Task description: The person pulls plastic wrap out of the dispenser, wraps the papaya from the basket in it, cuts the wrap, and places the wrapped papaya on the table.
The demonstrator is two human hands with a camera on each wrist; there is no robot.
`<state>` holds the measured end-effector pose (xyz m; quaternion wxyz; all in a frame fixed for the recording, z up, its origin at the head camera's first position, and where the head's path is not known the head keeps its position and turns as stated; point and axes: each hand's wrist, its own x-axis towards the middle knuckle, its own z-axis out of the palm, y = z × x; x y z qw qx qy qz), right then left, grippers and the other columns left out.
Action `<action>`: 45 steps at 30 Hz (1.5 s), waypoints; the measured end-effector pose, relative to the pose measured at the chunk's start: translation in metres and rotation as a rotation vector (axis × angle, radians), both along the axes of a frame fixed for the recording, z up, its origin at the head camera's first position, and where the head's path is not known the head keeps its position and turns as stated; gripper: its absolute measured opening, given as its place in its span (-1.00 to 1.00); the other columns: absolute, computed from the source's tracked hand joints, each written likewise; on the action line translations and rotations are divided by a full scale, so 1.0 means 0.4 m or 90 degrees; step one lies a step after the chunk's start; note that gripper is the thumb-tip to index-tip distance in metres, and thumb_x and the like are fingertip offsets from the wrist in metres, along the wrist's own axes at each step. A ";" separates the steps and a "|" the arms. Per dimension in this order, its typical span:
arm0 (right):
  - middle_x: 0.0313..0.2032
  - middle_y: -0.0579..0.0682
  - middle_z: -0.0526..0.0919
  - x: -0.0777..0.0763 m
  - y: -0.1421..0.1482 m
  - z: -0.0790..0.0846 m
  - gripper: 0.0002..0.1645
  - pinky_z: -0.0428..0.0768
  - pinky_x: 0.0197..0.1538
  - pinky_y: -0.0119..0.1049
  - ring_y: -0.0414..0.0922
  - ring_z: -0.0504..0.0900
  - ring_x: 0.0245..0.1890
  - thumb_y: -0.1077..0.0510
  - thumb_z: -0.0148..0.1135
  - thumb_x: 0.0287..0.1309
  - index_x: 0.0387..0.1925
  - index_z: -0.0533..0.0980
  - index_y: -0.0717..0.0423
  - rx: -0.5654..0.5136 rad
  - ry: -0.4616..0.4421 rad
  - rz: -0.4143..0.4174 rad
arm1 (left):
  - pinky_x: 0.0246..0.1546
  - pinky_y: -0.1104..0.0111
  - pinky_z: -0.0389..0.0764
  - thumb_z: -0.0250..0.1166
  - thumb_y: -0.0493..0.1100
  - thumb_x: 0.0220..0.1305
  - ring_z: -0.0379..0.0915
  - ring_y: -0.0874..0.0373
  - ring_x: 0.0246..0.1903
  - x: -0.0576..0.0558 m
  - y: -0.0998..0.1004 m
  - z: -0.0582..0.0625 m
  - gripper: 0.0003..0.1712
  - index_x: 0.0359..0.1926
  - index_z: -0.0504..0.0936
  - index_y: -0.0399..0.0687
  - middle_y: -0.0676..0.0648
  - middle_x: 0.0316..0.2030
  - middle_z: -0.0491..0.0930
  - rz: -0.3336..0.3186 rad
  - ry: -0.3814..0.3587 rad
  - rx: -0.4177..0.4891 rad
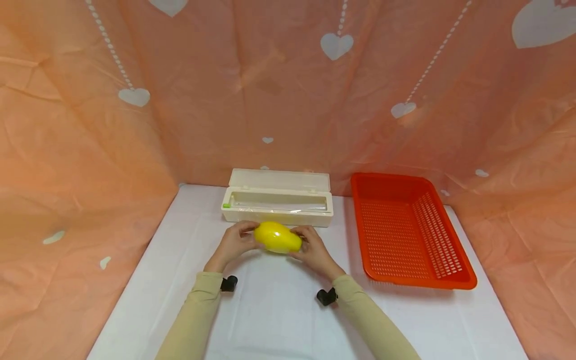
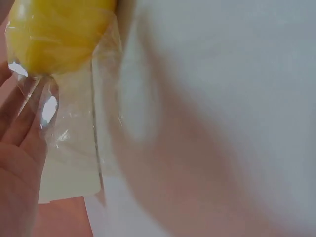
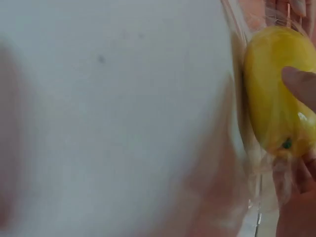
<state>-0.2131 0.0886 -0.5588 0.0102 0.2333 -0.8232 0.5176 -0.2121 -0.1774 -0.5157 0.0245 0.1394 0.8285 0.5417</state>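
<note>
A smooth yellow fruit [image 1: 277,237], shaped like a mango or papaya, is held between both hands in front of the cling film dispenser [image 1: 276,216]. My left hand [image 1: 235,243] grips its rounded left end. The narrower right end lies between the fingers and thumb of my right hand [image 1: 314,251]. Clear cling film [image 2: 106,64] covers the fruit and hangs in loose creases past it in the left wrist view. A small dark green spot shows on the fruit [image 3: 276,98] in the right wrist view, where a thumb rests on its side.
The white dispenser has its lid [image 1: 280,180] raised and a green piece [image 1: 226,205] at its left. A red perforated basket [image 1: 366,250] stands at the right on the white tablecloth [image 1: 265,320]. Peach curtains [image 1: 288,100] with white hearts hang behind and at both sides.
</note>
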 end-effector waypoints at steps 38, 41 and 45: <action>0.04 0.06 0.55 -0.057 0.009 0.013 -0.41 0.57 0.03 -0.29 -0.01 0.54 0.02 0.14 0.47 0.01 0.08 0.47 0.18 -0.192 -0.201 -0.137 | 0.01 0.19 0.56 0.54 -0.14 -0.05 0.49 -0.01 -0.02 -0.056 -0.005 -0.034 -0.24 0.22 0.50 -0.20 -0.14 0.08 0.53 0.000 0.011 -0.022; 0.02 0.07 0.56 -0.059 0.009 0.022 -0.41 0.55 0.04 -0.23 0.01 0.53 -0.03 0.07 0.44 0.04 0.09 0.47 0.16 -0.178 -0.163 -0.150 | -0.08 0.24 0.60 0.53 -0.13 -0.03 0.54 0.04 -0.11 -0.058 -0.006 -0.028 -0.31 0.18 0.54 -0.13 -0.12 0.03 0.59 0.011 0.011 -0.002; 0.06 0.07 0.54 -0.055 0.021 0.023 -0.39 0.54 0.02 -0.25 -0.01 0.52 -0.03 0.12 0.45 0.04 0.14 0.47 0.12 -0.187 -0.153 -0.125 | -0.17 0.35 0.63 0.52 -0.07 -0.02 0.56 0.09 -0.17 -0.060 -0.005 -0.023 -0.35 0.14 0.59 -0.10 -0.09 0.00 0.61 0.008 -0.015 0.009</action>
